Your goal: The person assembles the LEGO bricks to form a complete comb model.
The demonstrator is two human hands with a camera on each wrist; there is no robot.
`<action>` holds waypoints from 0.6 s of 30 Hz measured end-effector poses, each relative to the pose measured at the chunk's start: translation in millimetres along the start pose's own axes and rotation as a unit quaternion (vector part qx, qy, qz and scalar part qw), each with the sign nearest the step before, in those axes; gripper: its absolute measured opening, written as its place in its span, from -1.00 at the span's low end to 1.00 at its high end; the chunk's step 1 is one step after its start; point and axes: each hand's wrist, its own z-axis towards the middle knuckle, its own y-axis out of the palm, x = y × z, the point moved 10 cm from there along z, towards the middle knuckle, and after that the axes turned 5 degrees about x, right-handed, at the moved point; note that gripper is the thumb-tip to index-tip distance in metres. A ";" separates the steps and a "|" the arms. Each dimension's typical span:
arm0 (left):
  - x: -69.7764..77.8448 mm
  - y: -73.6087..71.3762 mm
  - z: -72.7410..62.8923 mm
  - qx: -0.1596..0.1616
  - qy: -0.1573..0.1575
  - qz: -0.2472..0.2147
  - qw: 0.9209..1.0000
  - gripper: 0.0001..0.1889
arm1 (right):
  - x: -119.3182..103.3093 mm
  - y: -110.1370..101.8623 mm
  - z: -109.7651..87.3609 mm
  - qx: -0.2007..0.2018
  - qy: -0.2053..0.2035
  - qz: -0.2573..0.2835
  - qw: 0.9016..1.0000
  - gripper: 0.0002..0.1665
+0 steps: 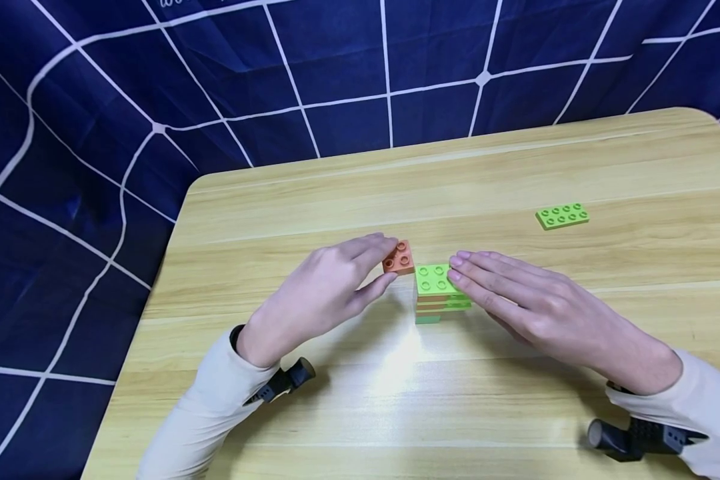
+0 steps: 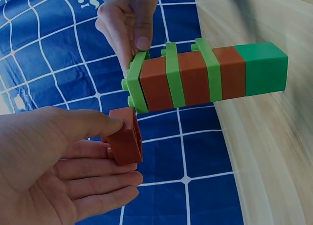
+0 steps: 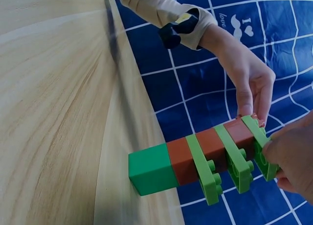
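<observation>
A stack of toy building bricks [image 2: 195,76] stands on the table, with a dark green brick [image 2: 266,68] at its bottom. Above that, red-brown bricks alternate with light green plates [image 3: 239,159] that jut out to one side. My right hand [image 1: 534,310] pinches the jutting end of the top light green plate [image 1: 437,280]. My left hand [image 1: 324,283] holds a loose red-brown brick [image 2: 125,137] between thumb and fingers, studs facing the palm in the left wrist view. That brick is beside the stack's top; whether the two touch cannot be told.
A separate light green plate [image 1: 563,217] lies studs up farther back on the right of the wooden table [image 1: 312,427]. Behind the table and on the left hangs a dark blue cloth [image 1: 336,60] with white lines.
</observation>
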 end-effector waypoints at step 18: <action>18.3 -2.5 6.7 -0.002 0.030 -0.009 1.000 -0.63 | 2.5 1.8 -2.9 -0.008 0.005 -0.007 1.000 -0.53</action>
